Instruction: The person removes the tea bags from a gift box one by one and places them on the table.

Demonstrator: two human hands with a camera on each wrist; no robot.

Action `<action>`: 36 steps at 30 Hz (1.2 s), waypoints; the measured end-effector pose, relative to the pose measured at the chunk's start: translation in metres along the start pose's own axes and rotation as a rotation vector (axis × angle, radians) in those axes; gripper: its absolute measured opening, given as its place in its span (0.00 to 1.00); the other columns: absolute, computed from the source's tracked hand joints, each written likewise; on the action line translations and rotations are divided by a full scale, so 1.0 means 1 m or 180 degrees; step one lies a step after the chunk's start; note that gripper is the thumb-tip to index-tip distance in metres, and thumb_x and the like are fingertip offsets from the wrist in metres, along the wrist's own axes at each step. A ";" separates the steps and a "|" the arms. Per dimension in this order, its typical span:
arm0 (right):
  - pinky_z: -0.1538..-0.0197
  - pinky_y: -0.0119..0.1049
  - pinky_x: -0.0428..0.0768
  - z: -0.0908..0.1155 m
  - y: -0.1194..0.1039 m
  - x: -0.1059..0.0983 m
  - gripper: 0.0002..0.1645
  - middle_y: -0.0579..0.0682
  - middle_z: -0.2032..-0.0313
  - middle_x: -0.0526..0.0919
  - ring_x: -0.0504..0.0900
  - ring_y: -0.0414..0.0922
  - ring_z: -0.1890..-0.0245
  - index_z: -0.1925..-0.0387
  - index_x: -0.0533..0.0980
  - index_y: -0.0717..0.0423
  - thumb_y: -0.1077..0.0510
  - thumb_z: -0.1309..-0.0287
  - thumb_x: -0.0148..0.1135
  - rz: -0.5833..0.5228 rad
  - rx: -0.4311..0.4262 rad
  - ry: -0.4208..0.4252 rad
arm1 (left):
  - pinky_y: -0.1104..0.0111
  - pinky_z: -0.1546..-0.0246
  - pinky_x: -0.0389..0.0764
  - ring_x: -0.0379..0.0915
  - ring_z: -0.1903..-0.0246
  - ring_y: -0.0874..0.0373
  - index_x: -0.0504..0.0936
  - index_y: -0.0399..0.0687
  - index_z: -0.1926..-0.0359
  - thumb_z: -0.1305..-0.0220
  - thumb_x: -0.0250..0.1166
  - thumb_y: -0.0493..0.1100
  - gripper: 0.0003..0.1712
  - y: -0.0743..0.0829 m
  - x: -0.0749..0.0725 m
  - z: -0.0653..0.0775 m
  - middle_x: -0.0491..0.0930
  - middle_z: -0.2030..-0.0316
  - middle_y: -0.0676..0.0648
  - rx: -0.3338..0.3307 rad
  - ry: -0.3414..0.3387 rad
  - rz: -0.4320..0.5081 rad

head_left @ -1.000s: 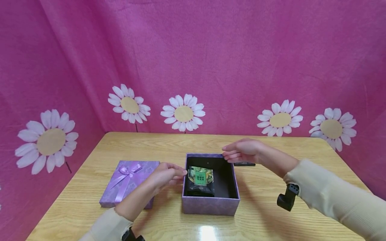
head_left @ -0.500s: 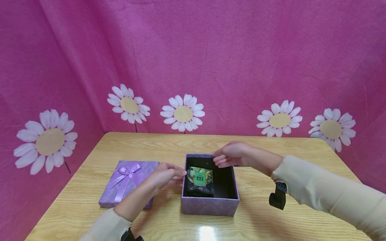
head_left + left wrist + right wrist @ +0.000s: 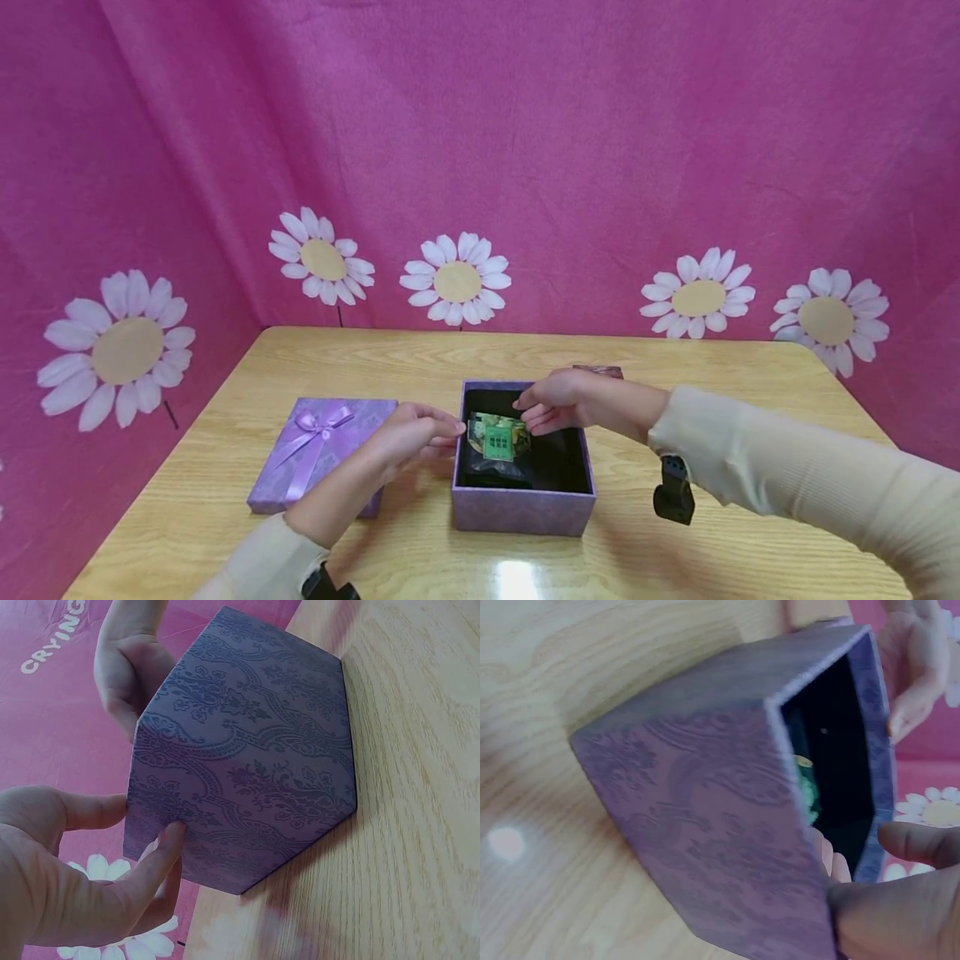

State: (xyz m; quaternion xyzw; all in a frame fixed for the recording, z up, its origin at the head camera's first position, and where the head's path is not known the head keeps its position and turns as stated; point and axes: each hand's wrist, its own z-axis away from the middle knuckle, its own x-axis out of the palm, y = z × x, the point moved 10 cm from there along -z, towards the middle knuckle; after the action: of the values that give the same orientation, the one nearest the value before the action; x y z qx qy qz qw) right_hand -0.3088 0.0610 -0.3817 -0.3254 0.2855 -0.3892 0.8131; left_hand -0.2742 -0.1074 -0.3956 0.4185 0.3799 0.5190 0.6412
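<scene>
A purple patterned gift box (image 3: pixel 521 511), uncovered and dark inside, stands at the middle of the wooden table. Inside it, on the left, lies a black packet with a green label (image 3: pixel 498 444). My left hand (image 3: pixel 411 435) grips the box's left wall; in the left wrist view its fingers (image 3: pixel 161 855) bear on the outer side and another digit reaches the rim. Over the far right part of the box, my right hand (image 3: pixel 561 400) dips its fingers inside, their tips beside the packet's right edge. Its thumb (image 3: pixel 915 844) stands apart from the fingers, with nothing seen between them.
Left of the box lies a purple lid (image 3: pixel 348 417) with a ribbon bow, partly behind my left forearm. A reddish-brown flat thing (image 3: pixel 600 371) shows beyond my right wrist. A pink curtain (image 3: pixel 570 167) with daisies hangs behind the table (image 3: pixel 360 354).
My right hand has moved left and down from the box's far right corner into the opening. A reddish-brown thing has come into sight behind it. My left hand stays put.
</scene>
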 end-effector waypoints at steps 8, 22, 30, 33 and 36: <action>0.57 0.30 0.85 -0.010 0.015 0.008 0.23 0.50 0.70 0.75 0.74 0.35 0.78 0.43 0.71 0.69 0.62 0.37 0.55 0.0052 0.0132 0.0220 | 0.66 0.55 0.86 0.82 0.64 0.57 0.76 0.24 0.56 0.39 0.60 0.32 0.13 0.000 0.000 -0.001 0.82 0.56 0.30 -0.0015 0.0020 -0.0015; 0.47 0.38 0.84 -0.011 0.032 0.016 0.30 0.66 0.47 0.75 0.77 0.43 0.66 0.40 0.65 0.72 0.58 0.38 0.57 0.0064 0.0291 0.0380 | 0.66 0.55 0.86 0.81 0.66 0.59 0.75 0.21 0.54 0.39 0.60 0.31 0.15 0.002 0.001 0.002 0.83 0.58 0.32 0.0056 -0.0056 0.0009; 0.42 0.45 0.82 -0.011 0.031 0.017 0.32 0.67 0.49 0.72 0.77 0.51 0.58 0.37 0.61 0.72 0.58 0.37 0.57 -0.0199 0.0319 0.0462 | 0.66 0.55 0.86 0.82 0.63 0.56 0.76 0.23 0.55 0.39 0.61 0.31 0.14 0.000 -0.001 0.000 0.82 0.56 0.30 -0.0021 0.0031 0.0024; 0.42 0.45 0.81 -0.011 0.028 0.016 0.32 0.65 0.52 0.70 0.74 0.51 0.58 0.38 0.61 0.71 0.58 0.37 0.57 -0.0249 0.0335 0.0486 | 0.66 0.55 0.86 0.82 0.63 0.56 0.76 0.24 0.55 0.39 0.60 0.32 0.14 0.000 -0.001 -0.001 0.82 0.56 0.30 -0.0020 0.0015 -0.0003; 0.41 0.46 0.81 -0.012 0.025 0.016 0.32 0.63 0.53 0.68 0.73 0.52 0.56 0.37 0.60 0.70 0.59 0.37 0.57 -0.0352 0.0318 0.0488 | 0.67 0.55 0.86 0.83 0.64 0.57 0.76 0.24 0.55 0.39 0.60 0.32 0.14 0.000 -0.001 -0.001 0.82 0.57 0.31 -0.0010 -0.0001 -0.0027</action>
State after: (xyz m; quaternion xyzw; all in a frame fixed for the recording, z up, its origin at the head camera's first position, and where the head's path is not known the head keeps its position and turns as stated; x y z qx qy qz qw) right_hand -0.2978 0.0563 -0.4111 -0.2689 0.3086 -0.4711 0.7814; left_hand -0.2755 -0.1085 -0.3955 0.4159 0.3807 0.5168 0.6442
